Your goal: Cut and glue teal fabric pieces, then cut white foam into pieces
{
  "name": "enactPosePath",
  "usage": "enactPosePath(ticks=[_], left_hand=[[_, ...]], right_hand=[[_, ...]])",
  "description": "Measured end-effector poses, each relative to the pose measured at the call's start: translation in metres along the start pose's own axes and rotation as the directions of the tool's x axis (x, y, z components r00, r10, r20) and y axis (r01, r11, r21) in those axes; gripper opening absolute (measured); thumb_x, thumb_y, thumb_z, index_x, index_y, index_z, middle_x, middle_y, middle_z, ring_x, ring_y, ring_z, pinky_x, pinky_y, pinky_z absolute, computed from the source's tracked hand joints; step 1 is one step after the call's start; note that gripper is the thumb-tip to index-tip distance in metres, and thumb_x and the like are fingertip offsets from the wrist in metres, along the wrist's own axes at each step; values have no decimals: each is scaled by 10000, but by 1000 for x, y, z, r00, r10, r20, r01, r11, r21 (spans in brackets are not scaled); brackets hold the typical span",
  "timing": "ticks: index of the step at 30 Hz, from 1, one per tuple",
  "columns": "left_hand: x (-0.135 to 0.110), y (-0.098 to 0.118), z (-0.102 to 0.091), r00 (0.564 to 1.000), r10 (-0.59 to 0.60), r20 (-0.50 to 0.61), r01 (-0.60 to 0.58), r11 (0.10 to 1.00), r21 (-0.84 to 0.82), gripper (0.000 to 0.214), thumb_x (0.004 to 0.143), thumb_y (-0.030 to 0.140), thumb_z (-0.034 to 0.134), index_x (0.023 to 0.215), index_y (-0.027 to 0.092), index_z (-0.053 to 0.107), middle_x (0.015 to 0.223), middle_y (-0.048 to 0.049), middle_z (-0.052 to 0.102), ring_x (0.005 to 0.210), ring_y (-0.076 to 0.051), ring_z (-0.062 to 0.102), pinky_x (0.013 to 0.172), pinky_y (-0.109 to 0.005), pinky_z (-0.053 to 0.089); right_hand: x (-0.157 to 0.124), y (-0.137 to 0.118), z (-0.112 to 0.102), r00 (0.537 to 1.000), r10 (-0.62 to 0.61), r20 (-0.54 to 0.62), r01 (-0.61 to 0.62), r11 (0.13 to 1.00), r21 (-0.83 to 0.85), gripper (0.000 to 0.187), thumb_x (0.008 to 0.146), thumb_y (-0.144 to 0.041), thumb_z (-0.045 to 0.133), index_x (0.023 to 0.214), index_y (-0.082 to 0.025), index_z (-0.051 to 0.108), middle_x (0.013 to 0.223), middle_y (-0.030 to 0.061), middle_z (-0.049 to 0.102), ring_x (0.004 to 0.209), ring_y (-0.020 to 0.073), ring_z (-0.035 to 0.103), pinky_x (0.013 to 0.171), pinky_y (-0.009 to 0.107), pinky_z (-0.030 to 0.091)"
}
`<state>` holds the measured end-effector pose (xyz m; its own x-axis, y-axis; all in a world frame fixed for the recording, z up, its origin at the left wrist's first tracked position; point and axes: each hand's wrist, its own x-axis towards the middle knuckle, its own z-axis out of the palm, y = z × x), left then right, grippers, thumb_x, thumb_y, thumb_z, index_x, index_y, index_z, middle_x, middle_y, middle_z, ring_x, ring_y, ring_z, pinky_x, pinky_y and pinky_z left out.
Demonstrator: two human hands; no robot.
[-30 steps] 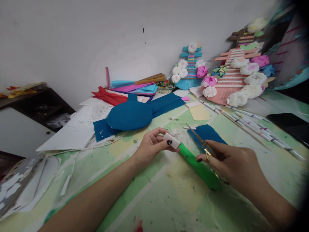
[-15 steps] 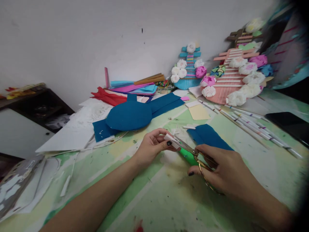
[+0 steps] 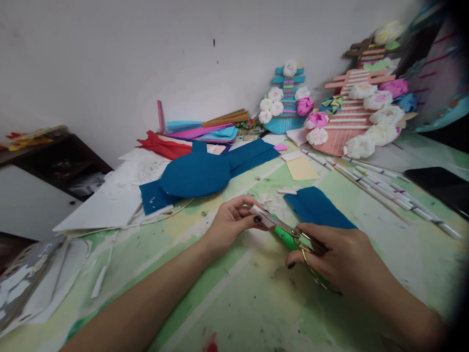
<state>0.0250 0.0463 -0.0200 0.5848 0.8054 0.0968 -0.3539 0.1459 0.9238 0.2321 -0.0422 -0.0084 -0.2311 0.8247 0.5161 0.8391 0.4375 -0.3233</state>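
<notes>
Over green tabletop, left hand in pinch on white piece, right hand round scissors.

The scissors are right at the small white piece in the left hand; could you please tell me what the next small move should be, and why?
I would probably squeeze the scissors gently while the left hand holds the white piece steady. They look slightly open in the right hand and reach the piece close to the left thumb, so care seems wise.
</notes>
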Motion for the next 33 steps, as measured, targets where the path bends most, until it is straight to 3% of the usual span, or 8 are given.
enactPosePath(ticks=[5, 11, 21, 33], left_hand=[[0, 0, 1, 1000, -15, -3, 15, 1000, 15, 242, 750, 229, 761, 900, 124, 603, 779, -75, 742, 736, -201, 723, 725, -332, 578], [0, 1, 2, 1000, -27, 6, 27, 999, 18, 273, 748, 261, 764, 911, 129, 589, 810, -91, 747, 747, -215, 725, 736, -348, 572], [-1, 1, 4, 998, -60, 29, 59, 998, 28, 298, 732, 244, 776, 871, 135, 536, 763, -83, 748, 698, -200, 723, 709, -316, 557], [-5, 0, 11, 991, -130, 43, 128, 990, 61, 231, 768, 188, 718, 880, 148, 519, 762, -63, 741, 719, -191, 726, 717, -305, 547]], right_hand=[[-2, 1, 0, 999, 39, 28, -39, 999, -25, 420, 843, -585, 562, 736, -202, 694, 498, -36, 527, 430, 93, 425, 435, 227, 328], [2, -2, -6, 988, 153, 15, -153, 988, 16, 510, 823, -671, 511, 726, -199, 676, 462, -38, 490, 406, 94, 388, 423, 231, 315], [5, -12, -6, 959, 184, 215, -187, 982, -6, 446, 785, -605, 618, 625, -208, 490, 492, -49, 473, 449, 101, 399, 437, 231, 244], [2, -13, 3, 988, 109, 106, -112, 993, 26, 452, 865, -611, 500, 675, -210, 589, 453, -44, 470, 392, 91, 369, 414, 226, 262]])
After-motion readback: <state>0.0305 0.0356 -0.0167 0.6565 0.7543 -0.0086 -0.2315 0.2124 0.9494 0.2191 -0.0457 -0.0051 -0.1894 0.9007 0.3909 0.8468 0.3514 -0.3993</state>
